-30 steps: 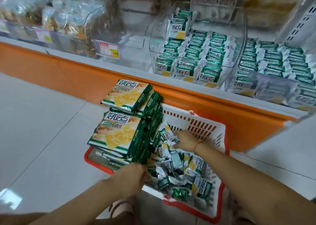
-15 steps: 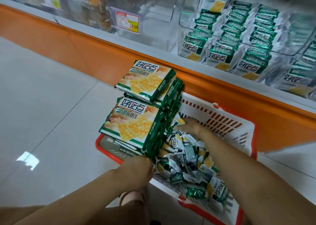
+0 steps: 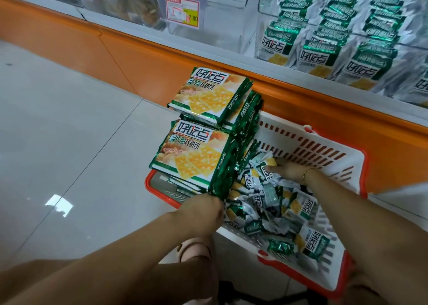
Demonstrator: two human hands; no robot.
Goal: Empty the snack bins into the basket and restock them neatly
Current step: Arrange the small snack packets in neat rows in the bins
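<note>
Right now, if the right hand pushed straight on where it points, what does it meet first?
The right hand lies among small packets; beyond them, probably the stacked large packs, though depth is unclear.

A pale grey, glossy tiled floor (image 3: 69, 142) carries a white slotted plastic basket with a red rim (image 3: 324, 147), which stands right against the foot of the shelf. The long shelf with an orange front panel and a pale ledge (image 3: 162, 56) carries a row of clear plastic bins (image 3: 261, 22). One bin bears a red-and-white price tag (image 3: 183, 10); the bins to the right of it hold upright rows of green-and-white foil snack packets (image 3: 324, 52).
</note>
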